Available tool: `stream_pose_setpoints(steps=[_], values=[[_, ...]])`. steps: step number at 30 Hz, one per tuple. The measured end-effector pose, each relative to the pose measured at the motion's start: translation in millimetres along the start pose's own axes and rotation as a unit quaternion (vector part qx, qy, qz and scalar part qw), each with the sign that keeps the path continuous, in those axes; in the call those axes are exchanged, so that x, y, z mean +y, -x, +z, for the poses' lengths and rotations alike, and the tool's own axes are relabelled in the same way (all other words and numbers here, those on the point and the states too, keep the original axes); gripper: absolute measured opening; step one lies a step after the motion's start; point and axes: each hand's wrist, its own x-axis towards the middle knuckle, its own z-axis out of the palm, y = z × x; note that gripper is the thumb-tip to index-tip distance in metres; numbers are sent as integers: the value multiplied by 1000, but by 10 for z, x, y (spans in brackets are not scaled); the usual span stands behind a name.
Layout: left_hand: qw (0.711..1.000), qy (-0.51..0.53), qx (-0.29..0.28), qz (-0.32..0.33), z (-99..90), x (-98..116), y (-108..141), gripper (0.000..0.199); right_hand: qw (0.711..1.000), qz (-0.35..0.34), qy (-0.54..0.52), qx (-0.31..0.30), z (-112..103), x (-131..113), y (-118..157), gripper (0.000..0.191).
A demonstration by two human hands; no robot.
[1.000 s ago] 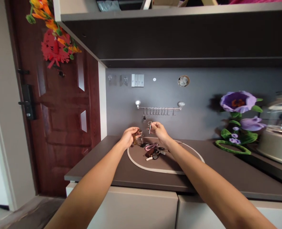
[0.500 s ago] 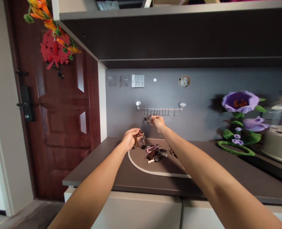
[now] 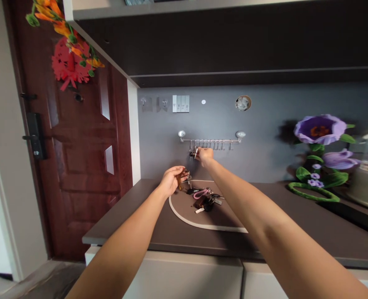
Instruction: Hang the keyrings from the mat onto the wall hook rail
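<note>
Right hand (image 3: 205,157) is occupying the left end of the hook rail (image 3: 223,140), where one key set (image 3: 190,155) is hanging; a key pile (image 3: 206,202) is lying unhung on the mat (image 3: 184,206). I am pinching a metal key ring (image 3: 196,151) narrowly there; my left hand (image 3: 170,182) is gripping a brown fob (image 3: 180,182) with keys (image 3: 189,178).

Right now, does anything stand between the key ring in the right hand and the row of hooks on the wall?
Nothing visible stands in between: the right hand holds the key ring up at the hook rail. The closest neighbour is the hanging bunch, just left of it; whether they touch, I can't tell.
</note>
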Motion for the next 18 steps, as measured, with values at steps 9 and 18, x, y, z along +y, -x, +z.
stream_pose_setpoints(steps=[9, 18], values=[[1000, 21, 3, 0, -13, 12, -12, 10, 999, 9, 5, -39, -15, 62, 20, 11], [999, 46, 8, 3, -12, 42, -3, 9, 997, 12, 30, -74, -91, 97, 82, 14]])
